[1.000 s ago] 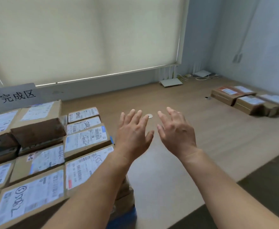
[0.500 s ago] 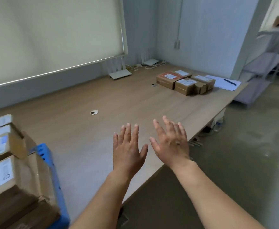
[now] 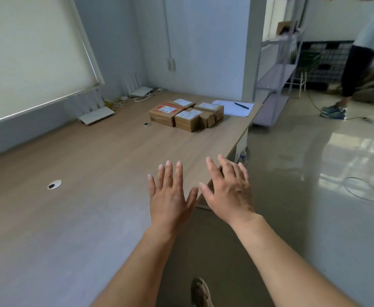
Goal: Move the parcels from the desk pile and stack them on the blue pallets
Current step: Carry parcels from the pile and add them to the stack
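A small pile of brown cardboard parcels point(image 3: 186, 115) with white labels sits at the far end of the wooden desk point(image 3: 93, 173). My left hand point(image 3: 170, 196) is stretched out over the desk's front edge, fingers straight and spread, holding nothing. Beside it, my right hand point(image 3: 228, 189) hovers just past the desk edge, also flat and empty. Both hands are well short of the parcels. The blue pallets are out of view.
White paper with a pen point(image 3: 237, 107) lies beside the parcels. Routers point(image 3: 97, 114) and cables line the wall. A metal shelf point(image 3: 276, 69) stands past the desk's end. Another person point(image 3: 356, 63) stands at the far right; a cable point(image 3: 359, 187) trails on the floor.
The view has swung right, away from the stacked parcels on the blue pallet, which have left the frame. The desk pile now looks closer. Both hands stay open and empty.
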Demonstrator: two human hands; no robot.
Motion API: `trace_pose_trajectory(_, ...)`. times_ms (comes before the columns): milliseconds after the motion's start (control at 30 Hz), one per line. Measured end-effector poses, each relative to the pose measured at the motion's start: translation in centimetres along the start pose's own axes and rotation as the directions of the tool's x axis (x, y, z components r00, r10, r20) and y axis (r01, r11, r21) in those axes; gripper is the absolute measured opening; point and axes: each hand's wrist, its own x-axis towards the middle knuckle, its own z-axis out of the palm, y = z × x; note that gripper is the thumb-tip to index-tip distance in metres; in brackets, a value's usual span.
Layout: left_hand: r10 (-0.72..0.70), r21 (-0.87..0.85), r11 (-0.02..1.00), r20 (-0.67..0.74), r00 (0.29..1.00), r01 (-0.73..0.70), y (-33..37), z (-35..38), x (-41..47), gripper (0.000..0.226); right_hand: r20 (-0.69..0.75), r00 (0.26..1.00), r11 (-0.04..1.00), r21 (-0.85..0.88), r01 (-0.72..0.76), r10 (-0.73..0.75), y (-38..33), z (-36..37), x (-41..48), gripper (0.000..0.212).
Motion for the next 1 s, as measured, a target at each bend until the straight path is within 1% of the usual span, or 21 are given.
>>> trace_pose_trajectory(133,0.042,0.001,0.999,0.038,0.998,-0.042,1.5,2.4,3.5,0.072,-0.004,1.0,0.999,-0.038,-0.023,0.023,3.0,2.0,1.7,0.066)
trace_pose_trajectory(233,0.054,-0.005,0.999,0.027,0.998,-0.054,2.2,4.1,7.0,0.08,-0.008,1.0,0.998,-0.053,-0.031,0.031,4.9,4.1,4.1,0.065)
trace_pose_trajectory(333,0.048,-0.047,0.998,0.046,0.998,-0.046,3.1,6.0,11.3,0.073,0.0,1.0,0.997,-0.078,-0.026,0.026,7.1,6.6,7.3,0.064)
trace_pose_trajectory(433,0.037,-0.063,0.997,0.067,0.997,-0.033,4.1,7.7,16.1,0.07,0.031,0.999,0.996,-0.09,-0.027,0.03,9.6,9.6,11.2,0.063)
trace_pose_trajectory(533,-0.003,-0.069,0.998,0.089,0.996,0.009,4.3,9.2,21.5,0.069,0.073,0.997,0.996,-0.094,0.002,0.005,11.4,12.9,15.7,0.059)
trace_pose_trajectory(767,-0.087,-0.087,0.992,0.086,0.992,0.095,3.7,12.1,33.3,0.069,0.093,0.993,0.994,-0.076,0.074,-0.067,14.0,19.8,25.7,0.057)
trace_pose_trajectory(1000,-0.189,-0.07,0.978,0.103,0.977,0.197,2.8,15.0,38.6,0.07,0.183,0.977,0.994,-0.017,0.112,-0.107,15.9,25.1,30.4,0.055)
